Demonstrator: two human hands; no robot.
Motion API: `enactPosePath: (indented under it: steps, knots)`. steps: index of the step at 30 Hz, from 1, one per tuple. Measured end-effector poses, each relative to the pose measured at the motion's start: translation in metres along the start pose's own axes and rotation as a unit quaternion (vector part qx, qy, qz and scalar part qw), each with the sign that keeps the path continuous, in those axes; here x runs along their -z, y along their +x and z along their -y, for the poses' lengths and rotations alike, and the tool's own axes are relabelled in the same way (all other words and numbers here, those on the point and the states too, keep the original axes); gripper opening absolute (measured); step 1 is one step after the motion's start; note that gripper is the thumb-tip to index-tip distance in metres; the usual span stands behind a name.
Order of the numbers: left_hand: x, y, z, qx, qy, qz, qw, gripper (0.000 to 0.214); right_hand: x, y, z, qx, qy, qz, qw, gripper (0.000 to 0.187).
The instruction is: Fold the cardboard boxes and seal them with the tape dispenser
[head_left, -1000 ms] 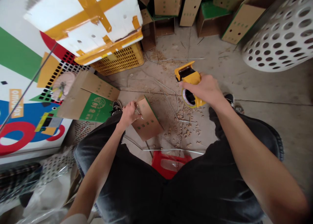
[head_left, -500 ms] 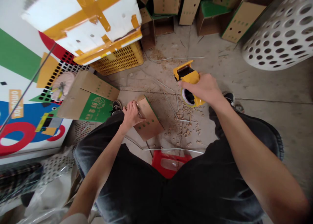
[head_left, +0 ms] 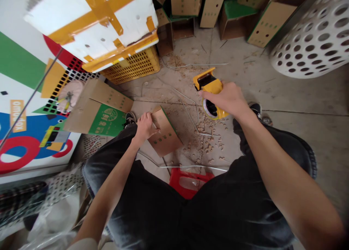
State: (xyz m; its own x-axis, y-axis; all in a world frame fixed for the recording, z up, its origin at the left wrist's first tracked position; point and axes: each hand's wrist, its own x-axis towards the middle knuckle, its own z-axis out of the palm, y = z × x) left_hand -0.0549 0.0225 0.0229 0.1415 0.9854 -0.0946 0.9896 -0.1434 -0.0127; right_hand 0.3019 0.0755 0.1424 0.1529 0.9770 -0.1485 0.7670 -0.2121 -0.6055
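Observation:
My right hand (head_left: 231,99) is wrapped round a yellow tape dispenser (head_left: 214,86), held above the floor with its roll of tape below the fingers. Between my knees stands a brown cardboard box (head_left: 168,135) with small green print and green edges. My left hand (head_left: 145,127) grips its left upper edge, fingers over the far side and thumb on the near face. The box's underside and far side are hidden.
A green and brown carton (head_left: 107,119) leans at the left, below a white foam box (head_left: 120,19) on a yellow crate (head_left: 136,64). Several open cartons (head_left: 187,2) line the back. A white perforated basket (head_left: 311,53), bent wires and a red stool (head_left: 177,181) are around me.
My left hand has shifted very slightly on the box's edge, its thumb moving a little up. The right hand and tape dispenser stay in place.

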Motion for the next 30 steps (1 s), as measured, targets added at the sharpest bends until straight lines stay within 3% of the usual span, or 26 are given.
enactPosePath:
  steps: [13, 24, 30]
  knots:
    - [-0.012, -0.009, -0.013, -0.023, 0.019, -0.042, 0.999, 0.121, -0.001, 0.001, 0.001, 0.004, -0.017, -0.005, 1.0, 0.05]
    - [-0.006, 0.0, 0.005, -0.024, -0.02, -0.028, 0.999, 0.084, 0.0, 0.0, 0.002, -0.003, -0.023, 0.001, 1.0, 0.05]
    - [-0.011, -0.001, 0.004, -0.027, 0.007, -0.024, 0.999, 0.097, 0.001, -0.001, 0.003, 0.003, -0.025, 0.001, 1.0, 0.051]
